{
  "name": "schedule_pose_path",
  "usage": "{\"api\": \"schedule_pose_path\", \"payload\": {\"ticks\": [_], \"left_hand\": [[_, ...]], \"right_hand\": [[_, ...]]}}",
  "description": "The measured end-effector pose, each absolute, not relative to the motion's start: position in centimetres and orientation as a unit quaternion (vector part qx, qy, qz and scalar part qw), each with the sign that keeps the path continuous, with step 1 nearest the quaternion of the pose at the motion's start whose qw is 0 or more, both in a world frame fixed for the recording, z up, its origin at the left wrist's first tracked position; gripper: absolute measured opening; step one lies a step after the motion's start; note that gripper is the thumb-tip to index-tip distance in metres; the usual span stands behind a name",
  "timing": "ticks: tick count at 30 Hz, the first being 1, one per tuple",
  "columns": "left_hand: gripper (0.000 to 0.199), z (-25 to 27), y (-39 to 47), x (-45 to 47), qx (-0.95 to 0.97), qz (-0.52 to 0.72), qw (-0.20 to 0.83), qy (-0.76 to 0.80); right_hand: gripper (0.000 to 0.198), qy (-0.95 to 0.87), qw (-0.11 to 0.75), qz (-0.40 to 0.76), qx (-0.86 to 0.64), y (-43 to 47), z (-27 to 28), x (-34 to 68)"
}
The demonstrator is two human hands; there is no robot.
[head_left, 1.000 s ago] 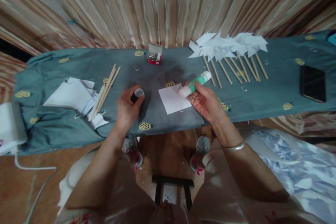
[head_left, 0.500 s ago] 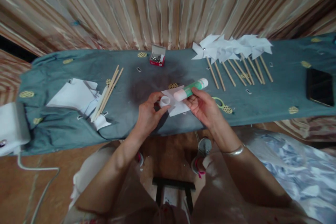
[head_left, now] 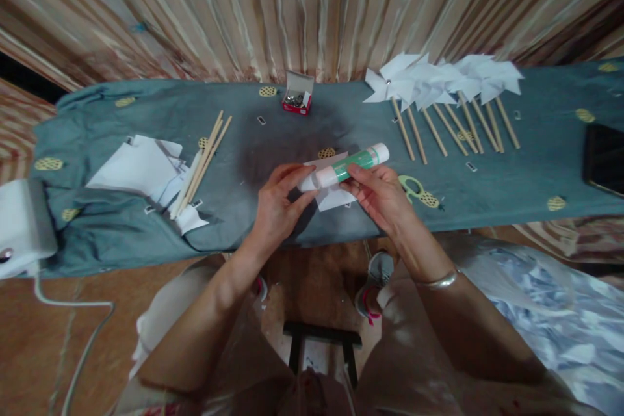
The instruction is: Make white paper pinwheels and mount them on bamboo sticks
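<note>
My right hand (head_left: 377, 195) is closed around a green and white glue stick (head_left: 363, 160), held slantwise over the table. At its lower left end my left hand (head_left: 283, 198) pinches the white glue stick cap (head_left: 307, 181) between thumb and fingers. The cap meets the end of the stick; whether it is fully seated I cannot tell. Beneath both hands lies a white piece of paper (head_left: 336, 200), partly covered by them. Just right of my right hand are green-handled scissors (head_left: 412, 187), their blades hidden.
Several white paper pinwheels (head_left: 439, 81) on sticks lie at the back right. A small red box (head_left: 297, 104) of metal pins stands at the back. Paper sheets (head_left: 134, 172) and wooden sticks (head_left: 207, 159) lie left. A black phone (head_left: 604, 159) rests far right, a white device (head_left: 24, 227) far left.
The cap in my left hand, apart from the glue stick before, now meets its end. The view has shifted slightly.
</note>
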State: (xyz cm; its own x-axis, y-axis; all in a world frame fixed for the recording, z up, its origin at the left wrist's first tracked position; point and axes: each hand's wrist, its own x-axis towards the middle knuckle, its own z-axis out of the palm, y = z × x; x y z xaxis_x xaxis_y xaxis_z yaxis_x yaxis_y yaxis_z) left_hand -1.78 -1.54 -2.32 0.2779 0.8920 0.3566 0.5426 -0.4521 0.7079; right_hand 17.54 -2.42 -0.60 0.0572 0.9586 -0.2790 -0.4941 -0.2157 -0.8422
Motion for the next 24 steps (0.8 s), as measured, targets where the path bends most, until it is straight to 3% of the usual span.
{"api": "schedule_pose_path", "payload": {"ticks": [24], "left_hand": [[0.034, -2.58, -1.67, -1.78, 0.772, 0.388, 0.215, 0.455]], "right_hand": [[0.032, -0.282, 0.562, 0.624, -0.463, -2.43, -0.99, 17.18]]}}
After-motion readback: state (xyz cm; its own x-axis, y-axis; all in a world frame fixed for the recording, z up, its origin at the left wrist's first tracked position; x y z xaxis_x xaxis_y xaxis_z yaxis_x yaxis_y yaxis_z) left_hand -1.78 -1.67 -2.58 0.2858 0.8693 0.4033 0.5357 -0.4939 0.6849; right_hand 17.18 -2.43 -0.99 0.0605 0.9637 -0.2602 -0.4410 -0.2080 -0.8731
